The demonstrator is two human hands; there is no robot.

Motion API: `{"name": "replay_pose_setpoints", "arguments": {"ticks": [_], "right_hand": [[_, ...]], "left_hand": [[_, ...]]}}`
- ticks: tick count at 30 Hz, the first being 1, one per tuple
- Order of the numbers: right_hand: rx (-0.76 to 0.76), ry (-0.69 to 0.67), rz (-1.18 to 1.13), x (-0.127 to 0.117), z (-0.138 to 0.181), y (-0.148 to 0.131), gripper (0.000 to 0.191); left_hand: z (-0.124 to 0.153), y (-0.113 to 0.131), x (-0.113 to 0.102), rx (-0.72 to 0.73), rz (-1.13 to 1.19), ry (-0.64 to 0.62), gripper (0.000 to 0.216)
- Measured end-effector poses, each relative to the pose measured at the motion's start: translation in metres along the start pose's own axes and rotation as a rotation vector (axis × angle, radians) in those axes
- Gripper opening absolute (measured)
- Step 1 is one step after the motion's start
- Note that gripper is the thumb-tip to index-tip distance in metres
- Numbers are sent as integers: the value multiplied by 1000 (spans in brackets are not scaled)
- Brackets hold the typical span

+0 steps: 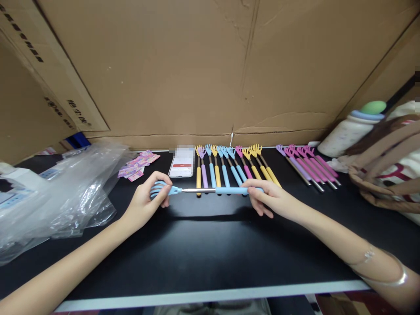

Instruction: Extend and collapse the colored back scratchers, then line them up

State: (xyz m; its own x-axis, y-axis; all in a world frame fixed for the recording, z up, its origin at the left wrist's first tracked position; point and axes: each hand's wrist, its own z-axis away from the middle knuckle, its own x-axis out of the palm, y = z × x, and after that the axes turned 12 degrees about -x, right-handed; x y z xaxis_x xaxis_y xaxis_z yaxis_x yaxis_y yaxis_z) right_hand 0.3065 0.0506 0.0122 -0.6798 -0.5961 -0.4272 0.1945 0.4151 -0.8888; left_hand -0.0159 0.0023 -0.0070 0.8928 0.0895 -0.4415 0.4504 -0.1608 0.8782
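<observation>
Nearest, a bracelet [398,280] rings the right arm. From the head view, both hands pinch one blue scratcher [229,190]: the left hand [147,194] at its claw end, the right hand [271,197] at its handle end. It lies level between them, above the bench [210,253]. Beyond the hands is a mixed-colour row of scratchers [225,175], with a phone [182,168] just left of it. Cards [136,166] lie beyond the left hand, plastic bags [75,192] left of it. Pink scratchers [306,167], one purple among them, and a bottle [344,133] sit beyond the right hand.
</observation>
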Motion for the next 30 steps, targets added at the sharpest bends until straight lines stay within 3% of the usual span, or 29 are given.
{"name": "replay_pose_setpoints", "arguments": {"ticks": [13, 20, 30], "right_hand": [[-162, 36, 473, 8, 3, -10, 23], [-390, 77, 857, 6, 5, -3, 18], [-683, 213, 1124, 10, 6, -4, 19]], "left_hand": [[-2, -1, 3, -92, 19, -61, 18], [0, 0, 5, -118, 19, -73, 19], [0, 2, 9, -108, 54, -77, 20]]}}
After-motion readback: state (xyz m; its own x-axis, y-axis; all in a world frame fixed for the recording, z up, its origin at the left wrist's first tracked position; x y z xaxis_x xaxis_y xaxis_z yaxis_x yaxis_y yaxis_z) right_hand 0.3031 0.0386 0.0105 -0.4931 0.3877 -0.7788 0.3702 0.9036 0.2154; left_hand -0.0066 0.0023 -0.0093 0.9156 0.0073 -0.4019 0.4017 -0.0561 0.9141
